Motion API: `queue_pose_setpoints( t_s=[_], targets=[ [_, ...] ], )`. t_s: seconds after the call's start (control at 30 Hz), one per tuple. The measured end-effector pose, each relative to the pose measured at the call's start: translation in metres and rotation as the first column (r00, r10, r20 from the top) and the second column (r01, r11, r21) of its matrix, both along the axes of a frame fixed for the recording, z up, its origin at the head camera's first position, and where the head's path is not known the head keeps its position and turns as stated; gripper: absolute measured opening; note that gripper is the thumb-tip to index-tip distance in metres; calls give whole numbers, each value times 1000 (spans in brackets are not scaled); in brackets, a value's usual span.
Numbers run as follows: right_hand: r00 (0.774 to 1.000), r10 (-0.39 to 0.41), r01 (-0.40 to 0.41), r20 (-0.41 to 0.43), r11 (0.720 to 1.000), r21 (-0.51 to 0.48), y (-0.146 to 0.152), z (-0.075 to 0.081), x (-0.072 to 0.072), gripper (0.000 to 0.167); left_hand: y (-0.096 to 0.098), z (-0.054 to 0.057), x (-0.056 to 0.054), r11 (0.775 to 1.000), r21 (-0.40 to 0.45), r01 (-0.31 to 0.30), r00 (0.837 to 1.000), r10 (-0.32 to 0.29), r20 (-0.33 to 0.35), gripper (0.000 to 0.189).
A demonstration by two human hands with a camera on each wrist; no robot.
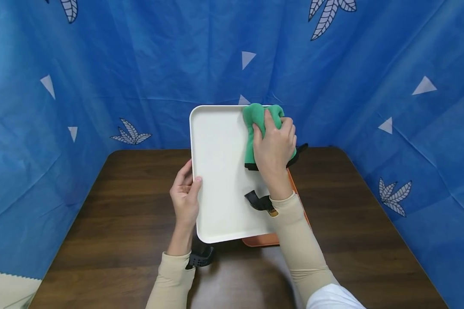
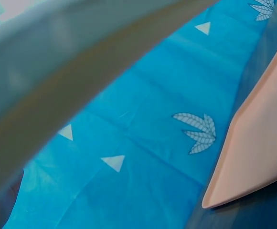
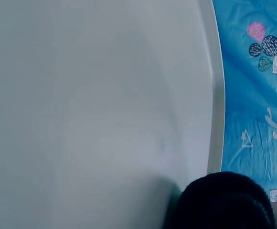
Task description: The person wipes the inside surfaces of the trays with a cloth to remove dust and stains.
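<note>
A white rectangular tray point(image 1: 220, 171) with a low rim is held up, tilted, above the table. My left hand point(image 1: 185, 195) grips its left edge, thumb on the inner face and fingers behind. At the upper right corner, my right hand point(image 1: 274, 148) holds a bunched green cloth point(image 1: 251, 113) with black edging against the tray. The left wrist view has the blurred tray point(image 2: 81, 57) close up, with only a sliver of a finger. The right wrist view is mostly the tray's inner face point(image 3: 105, 95), with the cloth's dark edge point(image 3: 219, 205) at the bottom.
Behind and below the white tray lies an orange tray point(image 1: 261, 241) on the dark wooden table point(image 1: 139, 206), mostly covered from the head view. A blue patterned curtain point(image 1: 158, 64) surrounds the table's back and sides. Black straps point(image 1: 261, 201) are at both wrists.
</note>
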State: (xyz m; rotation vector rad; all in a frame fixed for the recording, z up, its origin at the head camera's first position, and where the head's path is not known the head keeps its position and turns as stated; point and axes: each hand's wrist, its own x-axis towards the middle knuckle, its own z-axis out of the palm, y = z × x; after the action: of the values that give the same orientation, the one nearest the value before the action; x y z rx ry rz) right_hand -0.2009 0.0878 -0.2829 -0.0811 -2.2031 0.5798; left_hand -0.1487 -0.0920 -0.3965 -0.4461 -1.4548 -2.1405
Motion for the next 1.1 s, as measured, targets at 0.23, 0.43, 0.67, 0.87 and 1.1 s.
queue_pose_setpoints(
  t_s=[0.23,0.43,0.67,0.87,1.1],
  targets=[
    [1000,25,-25,-6,1000,6,-11,0,0,40,2,1,1,1000,-16,6,1000,-6,5,44],
    [999,31,-29,-30,999,39,-23,-1,-1,39,5,0,1,999,-35,-8,1000,8,4,44],
    [999,34,-30,-33,992,122,-44,0,4,39,7,0,1,999,-42,-20,1000,21,17,44],
    [996,62,-50,-57,980,193,-61,-2,11,39,10,0,1,999,-48,-23,1000,24,14,43],
    [990,117,-97,-73,967,234,-73,-9,18,40,11,0,0,998,-41,-39,999,40,17,43]
  ],
)
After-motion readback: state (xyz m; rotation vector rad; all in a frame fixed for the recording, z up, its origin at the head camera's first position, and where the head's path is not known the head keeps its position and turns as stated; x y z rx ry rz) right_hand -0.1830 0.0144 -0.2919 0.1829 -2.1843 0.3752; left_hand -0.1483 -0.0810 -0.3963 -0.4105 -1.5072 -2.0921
